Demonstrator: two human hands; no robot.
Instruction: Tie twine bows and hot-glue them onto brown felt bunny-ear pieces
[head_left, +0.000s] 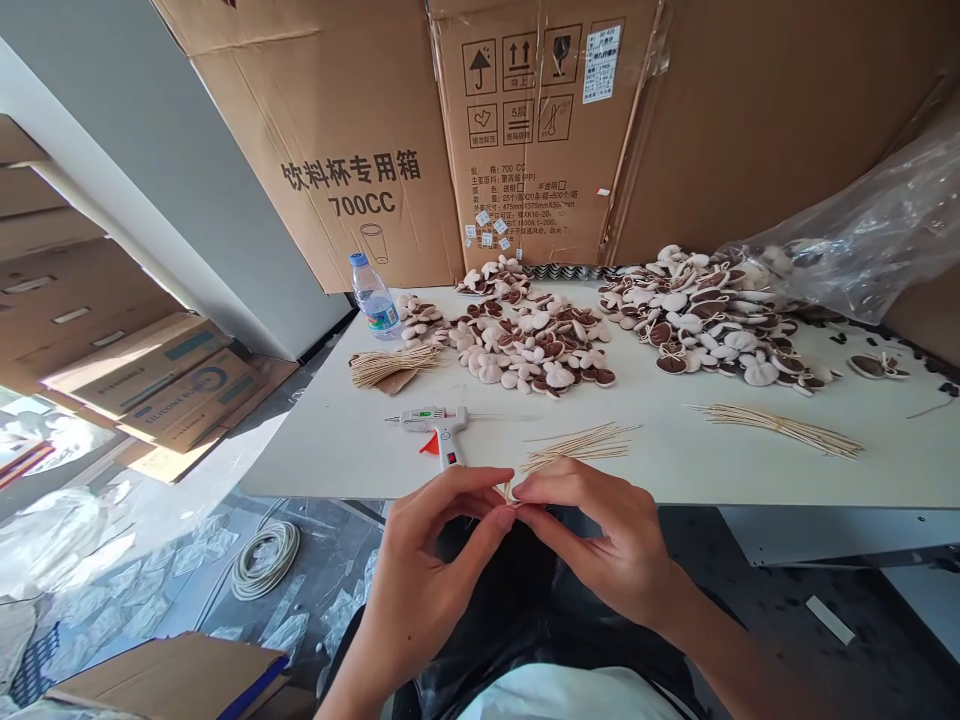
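Observation:
Just off the table's front edge, my left hand (pixel 435 565) and my right hand (pixel 611 530) meet with fingertips pinched together. Between them is a thin cream cord (pixel 508 492), bent into a small loop; part of it is hidden by the fingers. Beyond my fingers lies a loose spread of thin cream cords (pixel 585 445). A white hot glue gun (pixel 444 430) with an orange trigger rests on the table to the left, its nozzle pointing left.
Fluffy white-and-brown pieces form a middle pile (pixel 532 345) and a right pile (pixel 712 315), some with cord bows. Cord bundles lie at left (pixel 394 366) and right (pixel 780 428). A water bottle (pixel 375 300) stands at back left, before tall cardboard boxes (pixel 360 120).

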